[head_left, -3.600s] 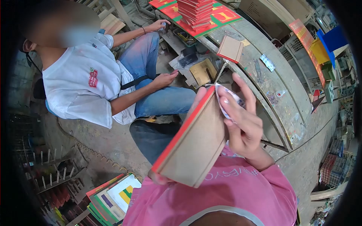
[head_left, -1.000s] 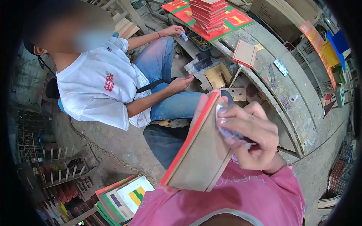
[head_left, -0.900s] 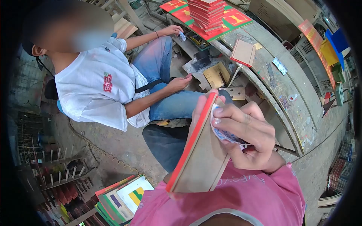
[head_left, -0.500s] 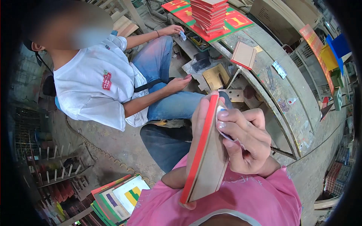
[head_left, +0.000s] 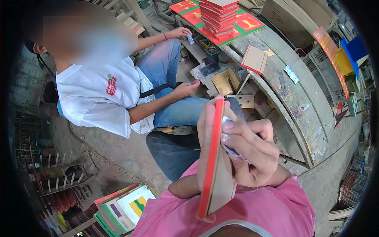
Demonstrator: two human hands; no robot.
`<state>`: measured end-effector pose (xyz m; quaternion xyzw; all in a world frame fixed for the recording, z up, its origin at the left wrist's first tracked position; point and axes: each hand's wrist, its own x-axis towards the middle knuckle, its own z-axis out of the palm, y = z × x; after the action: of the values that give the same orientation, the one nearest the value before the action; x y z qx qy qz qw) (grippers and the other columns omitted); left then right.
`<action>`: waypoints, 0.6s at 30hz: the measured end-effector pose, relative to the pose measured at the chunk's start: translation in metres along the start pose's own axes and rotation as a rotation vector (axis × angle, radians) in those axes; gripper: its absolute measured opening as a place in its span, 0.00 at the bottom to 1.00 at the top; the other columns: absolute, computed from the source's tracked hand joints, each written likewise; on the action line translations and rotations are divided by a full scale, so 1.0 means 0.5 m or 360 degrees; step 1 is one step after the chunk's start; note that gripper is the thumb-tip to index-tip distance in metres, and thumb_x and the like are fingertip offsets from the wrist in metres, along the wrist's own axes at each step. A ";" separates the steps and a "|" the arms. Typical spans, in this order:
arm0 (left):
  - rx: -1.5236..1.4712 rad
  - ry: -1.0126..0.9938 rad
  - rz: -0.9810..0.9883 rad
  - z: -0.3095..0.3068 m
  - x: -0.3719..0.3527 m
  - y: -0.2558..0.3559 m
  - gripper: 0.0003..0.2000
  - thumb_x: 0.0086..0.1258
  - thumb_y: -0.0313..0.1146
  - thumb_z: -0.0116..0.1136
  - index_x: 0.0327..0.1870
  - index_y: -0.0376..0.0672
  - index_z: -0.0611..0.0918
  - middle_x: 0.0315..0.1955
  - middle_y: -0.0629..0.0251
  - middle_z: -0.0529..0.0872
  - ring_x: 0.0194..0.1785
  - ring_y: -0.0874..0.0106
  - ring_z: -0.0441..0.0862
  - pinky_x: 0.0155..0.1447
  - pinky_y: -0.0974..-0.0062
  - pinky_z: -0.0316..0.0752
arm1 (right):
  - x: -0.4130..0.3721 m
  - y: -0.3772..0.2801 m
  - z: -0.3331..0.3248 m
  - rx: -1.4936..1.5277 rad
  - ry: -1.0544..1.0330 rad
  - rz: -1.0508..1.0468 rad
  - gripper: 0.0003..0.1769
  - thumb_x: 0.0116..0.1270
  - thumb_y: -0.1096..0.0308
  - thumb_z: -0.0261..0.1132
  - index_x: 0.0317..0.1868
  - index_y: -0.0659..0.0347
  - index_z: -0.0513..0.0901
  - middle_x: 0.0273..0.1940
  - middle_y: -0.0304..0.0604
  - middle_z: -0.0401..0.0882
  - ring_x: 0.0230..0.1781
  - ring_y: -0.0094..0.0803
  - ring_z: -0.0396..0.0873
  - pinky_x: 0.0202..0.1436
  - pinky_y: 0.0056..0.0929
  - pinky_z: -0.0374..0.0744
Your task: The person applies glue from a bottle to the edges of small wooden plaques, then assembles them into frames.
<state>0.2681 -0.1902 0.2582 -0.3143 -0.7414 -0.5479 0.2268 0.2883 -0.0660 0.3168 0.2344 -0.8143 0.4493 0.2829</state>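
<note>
Panel now more edge-on, between left fingers and right fingers.

"What's on top, quick?"
"Pink shirt, short slvs., arms bare below 'em."
"Collar?"
"Neg., just a pale grey-white band curving round the neck."
"Fabric look?"
"Soft folds, esp. across the front; faint pale marks nr. one side, too small to read."
"Legs?"
"Dk. trousers, blue-grey to blk., w/ a few creases at the knee."
</note>
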 end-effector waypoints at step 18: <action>-0.1793 0.0185 -0.0823 0.022 0.020 0.042 0.27 0.79 0.26 0.40 0.75 0.33 0.49 0.69 0.54 0.59 0.67 0.67 0.65 0.71 0.70 0.63 | -0.010 -0.003 0.008 0.0040 0.0136 -0.0056 0.21 0.44 0.77 0.65 0.44 0.68 0.87 0.46 0.51 0.86 0.32 0.34 0.72 0.41 0.26 0.69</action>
<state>0.2763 -0.1734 0.2756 -0.1657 -0.3771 -0.9083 -0.0738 0.2922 -0.0697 0.3126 0.2327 -0.7916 0.4641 0.3222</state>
